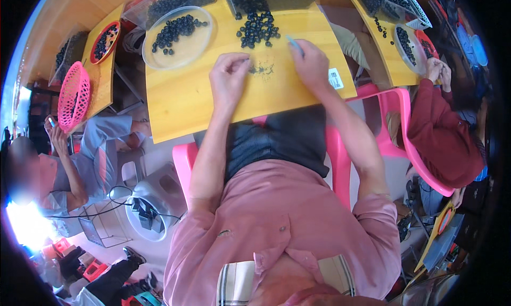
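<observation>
Yellow desk (181, 103) occupies the working area; directions are taken from its centre. A clear bin (306, 5), stocked with dark balls, stands at 12 o'clock. A clear round tray (197, 47) with more dark balls lies at 10 o'clock. Left hand (228, 79), at 8 o'clock near the centre: fingers curled in, thumb drawn to the fingertips; whether anything is gripped cannot be told. Right hand (312, 63), at 3 o'clock: closed around a tool. A loose pile of dark balls (258, 30) sits on the desk at 12 o'clock, below the bin. A white label (335, 78) lies just beside the right wrist. The tool is a slim blue stick (294, 44), tip toward 11 o'clock. Dark crumbs (262, 70) are scattered between the hands.
</observation>
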A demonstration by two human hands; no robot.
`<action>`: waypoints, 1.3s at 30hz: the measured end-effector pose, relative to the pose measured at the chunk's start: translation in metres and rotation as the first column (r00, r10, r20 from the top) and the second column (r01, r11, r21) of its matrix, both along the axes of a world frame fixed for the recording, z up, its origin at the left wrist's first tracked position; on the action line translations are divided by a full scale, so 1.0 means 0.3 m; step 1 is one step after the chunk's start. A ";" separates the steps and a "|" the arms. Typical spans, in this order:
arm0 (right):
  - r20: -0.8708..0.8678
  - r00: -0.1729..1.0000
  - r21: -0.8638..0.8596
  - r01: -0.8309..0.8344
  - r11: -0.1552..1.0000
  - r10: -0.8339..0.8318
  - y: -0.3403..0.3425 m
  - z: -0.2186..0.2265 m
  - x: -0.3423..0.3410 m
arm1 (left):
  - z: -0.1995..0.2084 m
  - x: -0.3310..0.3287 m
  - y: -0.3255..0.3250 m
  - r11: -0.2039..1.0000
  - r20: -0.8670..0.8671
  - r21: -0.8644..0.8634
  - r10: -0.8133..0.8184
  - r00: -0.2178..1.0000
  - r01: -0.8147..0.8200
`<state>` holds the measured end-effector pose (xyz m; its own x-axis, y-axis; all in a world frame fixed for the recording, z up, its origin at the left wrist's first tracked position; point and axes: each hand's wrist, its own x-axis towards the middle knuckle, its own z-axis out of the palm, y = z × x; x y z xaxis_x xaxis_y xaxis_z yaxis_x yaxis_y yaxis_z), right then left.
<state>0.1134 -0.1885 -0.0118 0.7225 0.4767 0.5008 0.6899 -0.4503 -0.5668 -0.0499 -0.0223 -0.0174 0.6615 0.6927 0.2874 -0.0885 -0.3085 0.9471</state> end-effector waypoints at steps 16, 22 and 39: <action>0.382 0.884 -0.088 -0.256 0.963 0.270 -0.017 -0.029 -0.129 | -0.056 -0.045 -0.086 0.996 -0.005 -0.085 -0.004 1.000 0.004; 0.408 0.854 -0.137 -0.292 0.947 0.323 -0.026 -0.017 -0.143 | -0.054 -0.043 -0.097 0.968 0.058 -0.250 0.007 0.998 0.008; 0.494 0.787 -0.194 -0.316 0.929 0.371 -0.021 -0.015 -0.165 | -0.042 -0.045 -0.109 0.991 0.020 -0.131 -0.011 1.000 0.014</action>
